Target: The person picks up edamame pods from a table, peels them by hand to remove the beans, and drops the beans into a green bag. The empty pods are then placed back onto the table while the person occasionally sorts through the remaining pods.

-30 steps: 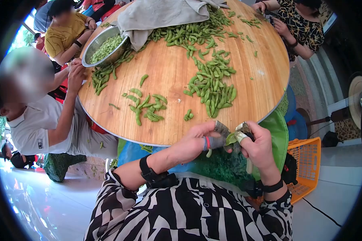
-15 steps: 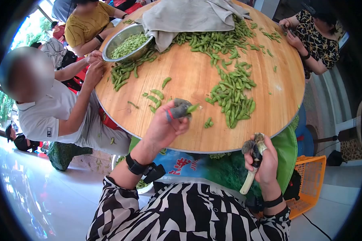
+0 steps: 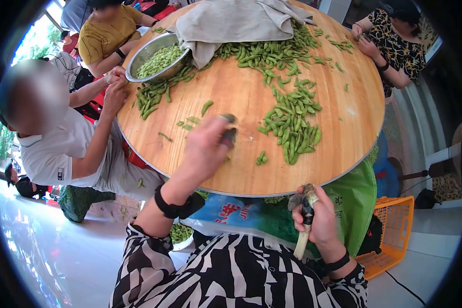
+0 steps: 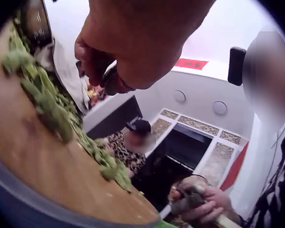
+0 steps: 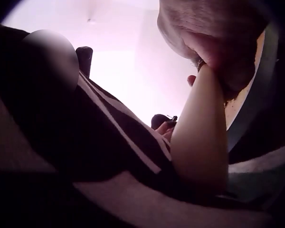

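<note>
My left hand (image 3: 208, 146) reaches over the round wooden table, its dark-covered fingertips blurred beside a small group of edamame pods (image 3: 192, 119). In the left wrist view the left hand (image 4: 133, 42) has bent fingers; I cannot tell whether they hold a pod. At the table's near edge, my right hand (image 3: 321, 218) grips a pale-handled tool (image 3: 302, 244) with a black-wrapped upper part. Grey covers sit on its thumb and finger. The tapered, cream handle (image 5: 199, 133) fills the middle of the right wrist view. A larger pile of edamame pods (image 3: 292, 118) lies right of my left hand.
A metal colander (image 3: 138, 72) of green beans stands at the table's far left, beside a grey cloth (image 3: 236, 25) over more pods. Other people sit around the table. Below its edge are a green sack (image 3: 357, 200), an orange crate (image 3: 395, 241) and a bowl of pods (image 3: 179, 233).
My hands came together around a pod, then parted. The left carried a pod over the table and has moved further left; no pod shows there now. The right still holds the tool.
</note>
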The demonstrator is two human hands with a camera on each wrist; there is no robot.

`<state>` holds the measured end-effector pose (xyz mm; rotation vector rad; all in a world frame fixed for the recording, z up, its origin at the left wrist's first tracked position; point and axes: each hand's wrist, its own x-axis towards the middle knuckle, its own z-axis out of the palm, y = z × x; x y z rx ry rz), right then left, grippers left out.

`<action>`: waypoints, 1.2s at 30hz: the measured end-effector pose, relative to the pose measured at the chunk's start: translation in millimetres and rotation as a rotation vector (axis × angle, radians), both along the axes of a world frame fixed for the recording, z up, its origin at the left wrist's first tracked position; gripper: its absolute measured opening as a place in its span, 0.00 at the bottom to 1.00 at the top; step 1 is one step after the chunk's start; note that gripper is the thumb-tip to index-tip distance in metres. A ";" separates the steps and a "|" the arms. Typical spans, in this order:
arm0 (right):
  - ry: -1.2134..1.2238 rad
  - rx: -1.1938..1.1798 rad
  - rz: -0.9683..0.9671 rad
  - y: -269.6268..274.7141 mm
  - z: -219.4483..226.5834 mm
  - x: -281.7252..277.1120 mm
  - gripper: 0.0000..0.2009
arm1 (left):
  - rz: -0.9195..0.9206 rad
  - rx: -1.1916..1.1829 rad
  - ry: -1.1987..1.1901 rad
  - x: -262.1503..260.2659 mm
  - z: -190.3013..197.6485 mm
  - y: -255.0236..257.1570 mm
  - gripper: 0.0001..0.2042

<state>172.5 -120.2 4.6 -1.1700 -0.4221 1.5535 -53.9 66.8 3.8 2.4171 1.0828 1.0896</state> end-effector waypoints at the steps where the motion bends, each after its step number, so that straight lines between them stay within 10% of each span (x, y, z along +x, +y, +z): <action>1: 0.019 -0.005 -0.021 0.4 2.1 -3.0 0.13 | -0.080 -0.079 0.091 11.6 6.8 -4.6 0.12; 21: -0.137 0.106 0.138 1.8 -0.7 3.7 0.16 | -0.105 0.151 0.378 31.7 -1.5 -10.5 0.10; 36: -0.169 0.094 0.197 12.0 3.4 -2.8 0.17 | -0.161 -0.525 -0.039 43.1 -17.3 -28.6 0.08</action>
